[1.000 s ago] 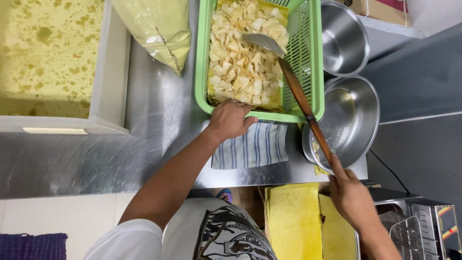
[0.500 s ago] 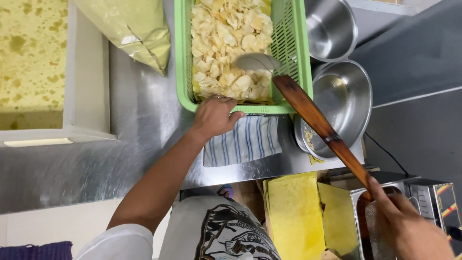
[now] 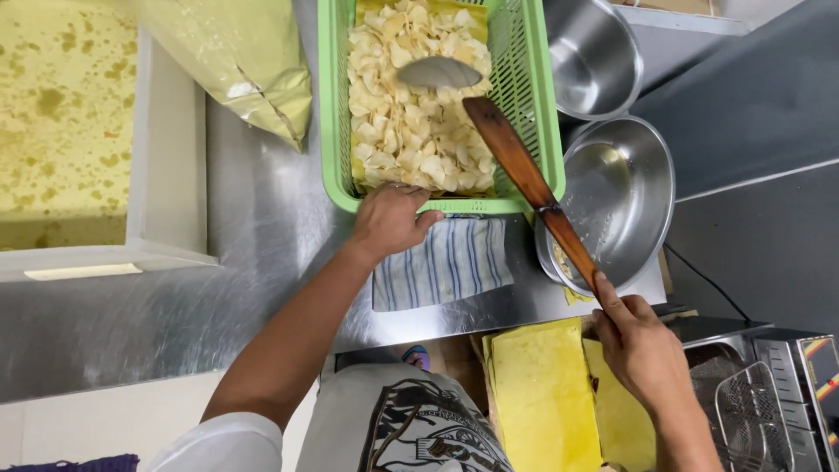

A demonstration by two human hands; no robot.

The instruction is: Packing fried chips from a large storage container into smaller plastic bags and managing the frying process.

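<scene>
Green basket point(image 3: 524, 105) and yellow bag point(image 3: 236, 61) cut off at top

So it's a stainless steel counter point(image 3: 253, 288). Sitting right on it: a green basket point(image 3: 533, 114) at 12 o'clock, a striped cloth point(image 3: 454, 262) just below center, a yellowish bag point(image 3: 245, 61) at 11, two steel bowls point(image 3: 620, 201) around 2.

A striped blue-and-white cloth point(image 3: 444, 263) lies on the steel counter point(image 3: 218, 288). Two round steel bowls point(image 3: 617, 199) sit at the right, one behind the other. A yellowish plastic bag point(image 3: 236, 61) rests beside a white oil-stained tray point(image 3: 79, 131).
</scene>
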